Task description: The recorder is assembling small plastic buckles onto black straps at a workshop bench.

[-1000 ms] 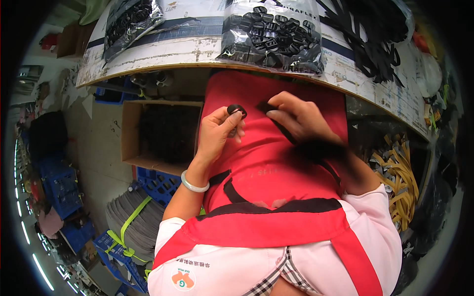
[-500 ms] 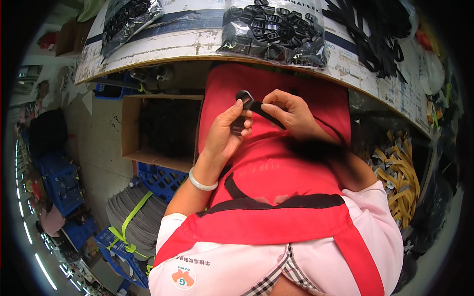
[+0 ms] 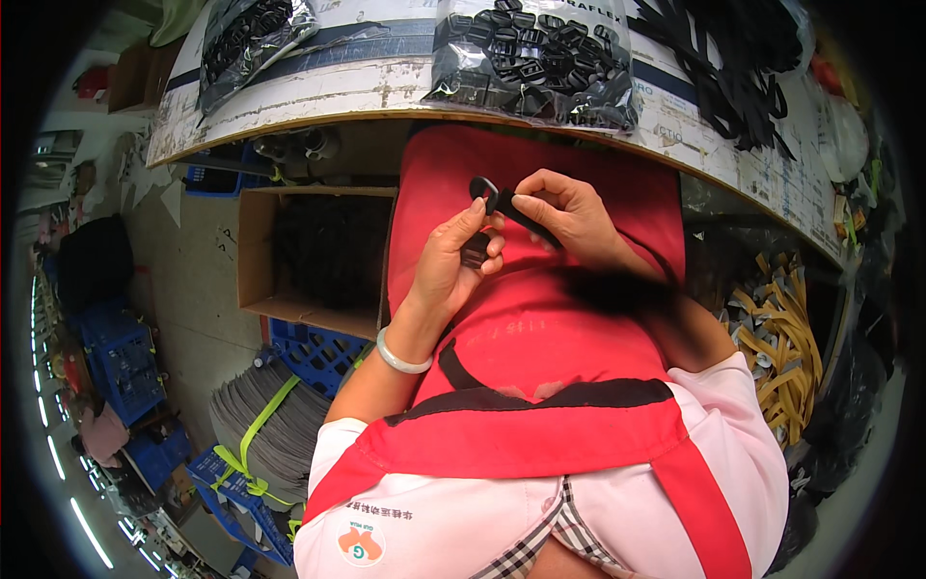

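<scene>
My left hand (image 3: 451,253) pinches a small black plastic buckle (image 3: 485,191) between thumb and finger, above my red apron (image 3: 540,318). Another dark piece (image 3: 475,253) is tucked in its curled lower fingers; I cannot make out its kind. A black webbing strap (image 3: 532,226) is gripped by my right hand (image 3: 573,220), with one end pointing at the buckle. That end is right beside the buckle; whether it has entered the slot cannot be seen. The rest of the strap is partly hidden under the right hand.
Ahead is a worn white table (image 3: 386,82). On it lie a clear bag of black buckles (image 3: 535,63), a second bag (image 3: 253,43) and black straps (image 3: 723,87). A cardboard box (image 3: 253,251) stands left, near coiled grey webbing (image 3: 260,415). Yellow-brown strips (image 3: 776,357) are at right.
My left hand has moved slightly right with the buckle, bringing it closer to the strap's end. My right hand has barely moved and still grips the strap.
</scene>
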Tool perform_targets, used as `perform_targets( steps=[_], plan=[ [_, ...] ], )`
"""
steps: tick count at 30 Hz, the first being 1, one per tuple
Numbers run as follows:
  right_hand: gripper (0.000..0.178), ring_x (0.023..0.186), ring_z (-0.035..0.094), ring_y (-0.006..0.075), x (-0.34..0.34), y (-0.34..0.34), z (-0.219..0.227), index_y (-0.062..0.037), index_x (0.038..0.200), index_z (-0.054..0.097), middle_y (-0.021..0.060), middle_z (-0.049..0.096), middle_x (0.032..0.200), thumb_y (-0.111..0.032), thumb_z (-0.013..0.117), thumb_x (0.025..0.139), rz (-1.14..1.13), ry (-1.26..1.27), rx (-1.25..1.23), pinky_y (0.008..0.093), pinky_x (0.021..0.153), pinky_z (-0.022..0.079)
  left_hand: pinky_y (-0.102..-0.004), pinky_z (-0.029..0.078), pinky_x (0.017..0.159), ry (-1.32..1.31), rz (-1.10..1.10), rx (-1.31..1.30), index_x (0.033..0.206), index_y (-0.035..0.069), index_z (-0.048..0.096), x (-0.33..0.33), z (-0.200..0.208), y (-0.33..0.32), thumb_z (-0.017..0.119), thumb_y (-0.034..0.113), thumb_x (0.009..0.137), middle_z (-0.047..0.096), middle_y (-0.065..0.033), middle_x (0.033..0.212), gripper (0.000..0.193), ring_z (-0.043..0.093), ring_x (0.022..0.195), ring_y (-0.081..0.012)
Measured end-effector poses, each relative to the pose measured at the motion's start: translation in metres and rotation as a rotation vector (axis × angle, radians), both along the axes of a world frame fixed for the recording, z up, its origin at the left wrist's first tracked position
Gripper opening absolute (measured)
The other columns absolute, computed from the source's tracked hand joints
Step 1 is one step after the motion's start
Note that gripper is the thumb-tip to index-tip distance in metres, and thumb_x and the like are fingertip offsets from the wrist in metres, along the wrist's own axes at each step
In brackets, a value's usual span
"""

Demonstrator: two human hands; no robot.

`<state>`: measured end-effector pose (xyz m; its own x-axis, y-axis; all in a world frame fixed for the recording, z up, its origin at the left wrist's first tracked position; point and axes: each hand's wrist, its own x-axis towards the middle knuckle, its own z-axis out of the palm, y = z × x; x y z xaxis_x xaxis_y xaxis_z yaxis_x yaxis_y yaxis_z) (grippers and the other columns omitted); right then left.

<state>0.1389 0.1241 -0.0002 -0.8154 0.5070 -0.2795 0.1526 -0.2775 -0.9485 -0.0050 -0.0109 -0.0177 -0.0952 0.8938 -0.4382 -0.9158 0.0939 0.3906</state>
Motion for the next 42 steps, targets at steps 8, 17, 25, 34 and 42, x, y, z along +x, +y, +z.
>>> perform_targets(
  steps=[8, 17, 25, 34, 42],
  plan=[
    [0.009, 0.055, 0.047, 0.0012, 0.0, 0.001, -0.004, -0.0037, 0.097, 0.064, -0.0037, 0.058, 0.067, -0.012, 0.06, 0.095, 0.058, 0.052, 0.019, 0.0187, 0.046, 0.035, -0.0235, 0.04, 0.051, -0.147, -0.026, 0.038, 0.098, 0.005, 0.061, 0.0, -0.007, 0.0, 0.058, 0.025, 0.097, 0.06, -0.0044, 0.087, 0.021, 0.052, 0.068, -0.0135],
    [0.008, 0.055, 0.047, 0.001, -0.006, -0.004, 0.004, -0.004, 0.096, 0.064, -0.0031, 0.059, 0.068, -0.011, 0.063, 0.093, 0.012, 0.051, 0.02, 0.0185, 0.046, 0.036, -0.0217, 0.039, 0.049, -0.27, -0.085, -0.032, 0.099, 0.007, 0.06, 0.001, -0.016, 0.0, 0.063, 0.015, 0.092, 0.06, -0.0023, 0.085, 0.011, 0.05, 0.068, -0.0124],
    [0.013, 0.057, 0.053, 0.0026, 0.001, 0.006, -0.003, -0.0037, 0.095, 0.064, -0.0021, 0.06, 0.072, -0.016, 0.061, 0.095, -0.122, 0.018, -0.029, 0.0177, 0.045, 0.04, -0.0222, 0.041, 0.049, 0.008, -0.054, 0.006, 0.097, 0.006, 0.06, -0.001, -0.011, 0.0, 0.06, 0.019, 0.095, 0.06, -0.0039, 0.084, 0.013, 0.054, 0.065, -0.0119],
    [0.015, 0.056, 0.05, 0.0024, 0.004, 0.01, 0.001, -0.002, 0.097, 0.065, -0.0019, 0.06, 0.072, -0.016, 0.063, 0.094, 0.115, 0.003, -0.103, 0.0186, 0.046, 0.039, -0.0234, 0.042, 0.049, 0.004, -0.098, 0.054, 0.096, 0.006, 0.059, 0.0, -0.009, -0.001, 0.055, 0.023, 0.098, 0.061, -0.0045, 0.084, 0.018, 0.055, 0.066, -0.0126],
    [0.014, 0.06, 0.05, 0.0017, -0.001, 0.013, 0.013, -0.0006, 0.094, 0.066, -0.0017, 0.064, 0.078, -0.014, 0.063, 0.094, 0.257, -0.011, -0.107, 0.0185, 0.048, 0.038, -0.0223, 0.041, 0.049, -0.297, -0.187, 0.096, 0.099, 0.006, 0.058, -0.006, -0.027, -0.004, 0.056, 0.021, 0.096, 0.061, -0.0058, 0.086, 0.016, 0.053, 0.069, -0.0146]
  ],
)
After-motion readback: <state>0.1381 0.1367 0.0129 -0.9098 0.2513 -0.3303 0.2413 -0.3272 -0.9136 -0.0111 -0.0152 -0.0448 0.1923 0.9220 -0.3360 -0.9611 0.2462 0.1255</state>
